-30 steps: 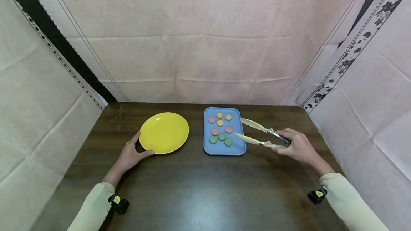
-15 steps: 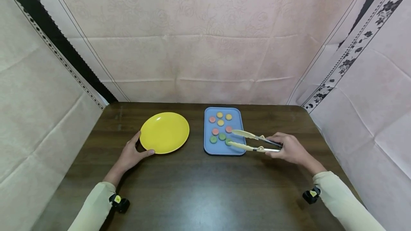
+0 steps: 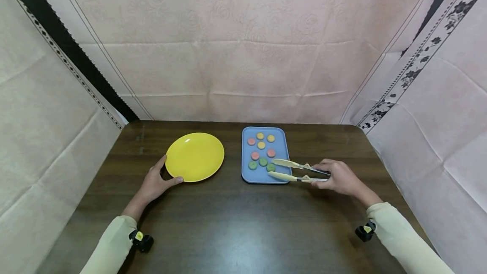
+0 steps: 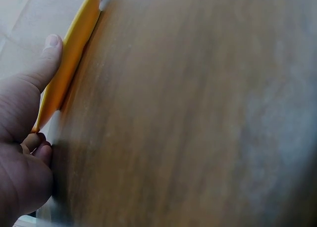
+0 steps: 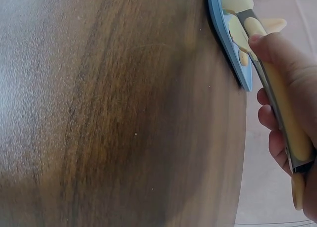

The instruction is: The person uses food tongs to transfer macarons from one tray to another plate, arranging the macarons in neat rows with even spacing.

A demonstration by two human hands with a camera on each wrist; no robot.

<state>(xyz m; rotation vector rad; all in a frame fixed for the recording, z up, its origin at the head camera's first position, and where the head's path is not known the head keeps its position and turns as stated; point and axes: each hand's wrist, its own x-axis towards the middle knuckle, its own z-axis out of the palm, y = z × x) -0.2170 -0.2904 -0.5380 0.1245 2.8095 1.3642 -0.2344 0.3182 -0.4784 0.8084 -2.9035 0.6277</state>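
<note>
My left hand (image 3: 154,186) holds the near left rim of a round yellow plate (image 3: 195,157). In the left wrist view, its thumb (image 4: 52,56) lies along the plate's edge, other fingers curled below. My right hand (image 3: 338,176) grips cream-tipped metal tongs (image 3: 282,176), also large in the right wrist view, the thumb (image 5: 270,46) pressing on one arm. The tongs' arms are spread, reaching over the right side of a blue tray (image 3: 253,177). Between their tips, at the left, sits a green macaron-like disc (image 3: 271,167). A pink disc (image 3: 271,153) lies just beyond the upper tip.
Several more small discs in yellow, pink and green sit on the tray, such as a yellow disc (image 3: 261,145). Plate and tray stand apart on a dark wooden table (image 3: 236,219). Pale cloth (image 3: 228,54) hangs behind and on both sides.
My right hand has moved left and toward me, bringing the tongs from the tray's right edge over its near right part, around the green disc. The tips have drawn closer together. The left hand stays.
</note>
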